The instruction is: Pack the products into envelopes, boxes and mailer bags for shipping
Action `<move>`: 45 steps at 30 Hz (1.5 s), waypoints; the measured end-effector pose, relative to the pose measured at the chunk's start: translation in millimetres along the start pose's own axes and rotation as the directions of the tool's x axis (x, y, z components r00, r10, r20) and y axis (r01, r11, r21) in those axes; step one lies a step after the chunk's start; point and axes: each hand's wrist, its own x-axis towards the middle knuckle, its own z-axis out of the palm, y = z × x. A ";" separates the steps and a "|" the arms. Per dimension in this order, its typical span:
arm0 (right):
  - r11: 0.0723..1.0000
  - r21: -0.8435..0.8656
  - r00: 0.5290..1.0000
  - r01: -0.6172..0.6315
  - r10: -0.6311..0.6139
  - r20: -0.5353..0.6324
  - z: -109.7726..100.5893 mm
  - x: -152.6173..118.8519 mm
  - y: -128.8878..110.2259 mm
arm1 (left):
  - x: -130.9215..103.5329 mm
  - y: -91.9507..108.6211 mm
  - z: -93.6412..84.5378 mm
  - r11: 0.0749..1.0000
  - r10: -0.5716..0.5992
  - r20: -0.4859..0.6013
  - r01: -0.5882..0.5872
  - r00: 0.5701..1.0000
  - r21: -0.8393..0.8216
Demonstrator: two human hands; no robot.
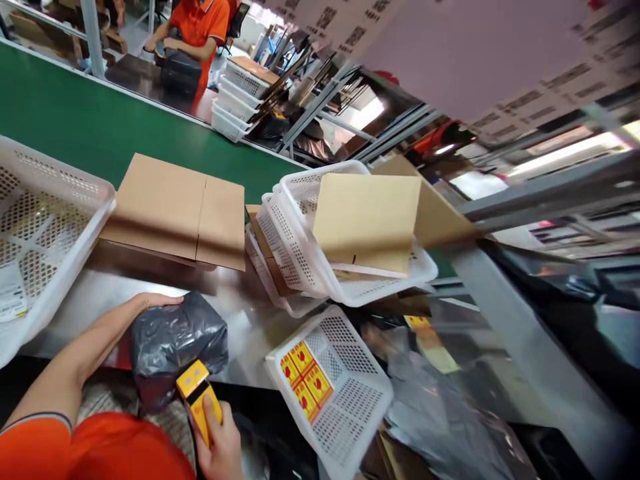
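Note:
A package wrapped in shiny dark plastic (176, 333) lies at the near edge of the metal worktop, partly over my lap. My left hand (153, 301) holds its far left side, one finger stretched along the top and the others hidden behind it. In my right hand (220, 437) is a yellow hand-held tool (200, 403) with a black band across it, its exact kind unclear. The fingers wrap round its lower part. Its wide yellow head is up against the package's near right corner; whether they touch, I cannot tell.
A white basket (50, 167) with clear plastic stands left, a cardboard box (165, 200) behind the package. Right are stacked baskets (300, 247) with cardboard and a tilted basket (350, 393) with red-and-yellow stickers. Beyond the green belt (65, 107) a person in orange (200, 30) handles a dark package.

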 end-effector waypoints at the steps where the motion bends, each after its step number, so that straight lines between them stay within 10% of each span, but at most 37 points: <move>1: 0.999 -0.040 0.999 -0.013 0.014 0.042 -15.7 1.9 -4.6 | 1.4 -1.6 8.5 1.000 -0.007 0.003 0.007 1.000 0.003; 6: 0.950 -0.300 0.959 -0.084 0.159 0.233 -70.4 51.1 -43.6 | -15.6 -1.3 10.6 0.998 0.043 -0.109 -0.039 0.993 0.039; 10: 0.906 -0.414 0.907 -0.089 0.245 0.341 -97.3 111.8 -79.0 | -86.3 -10.2 0.6 0.972 0.229 -0.443 -0.184 0.867 0.144; 13: 0.894 -0.444 0.867 -0.057 0.265 0.423 -123.4 147.9 -107.7 | -140.4 -13.4 38.6 0.860 0.439 -0.320 -0.290 0.840 0.419; 16: 0.896 -0.442 0.838 -0.035 0.267 0.476 -143.9 171.4 -129.0 | -160.4 -5.8 80.4 0.796 0.365 -0.310 -0.121 0.878 0.593; 20: 0.907 -0.416 0.847 -0.063 0.269 0.459 -156.1 163.2 -129.8 | -155.7 7.5 76.9 0.802 0.282 -0.324 -0.036 0.903 0.597; 28: 0.924 -0.379 0.918 -0.044 0.187 0.351 -136.3 20.8 -66.7 | -102.1 11.7 -36.6 0.886 0.202 -0.187 -0.098 0.961 0.453; 35: 0.921 -0.372 0.911 -0.112 0.244 0.331 -66.2 93.0 -64.3 | -65.5 3.7 -109.4 0.973 0.065 0.111 -0.088 0.992 0.213; 39: 0.938 -0.328 0.913 -0.114 0.229 0.338 -61.1 131.2 -60.3 | -70.2 -0.5 -108.2 0.953 0.080 -0.045 -0.063 0.996 0.298; 45: 0.958 -0.278 0.915 -0.071 0.174 0.365 -82.0 122.5 -50.6 | -58.3 21.5 -45.8 0.892 0.164 -0.367 0.021 0.916 0.452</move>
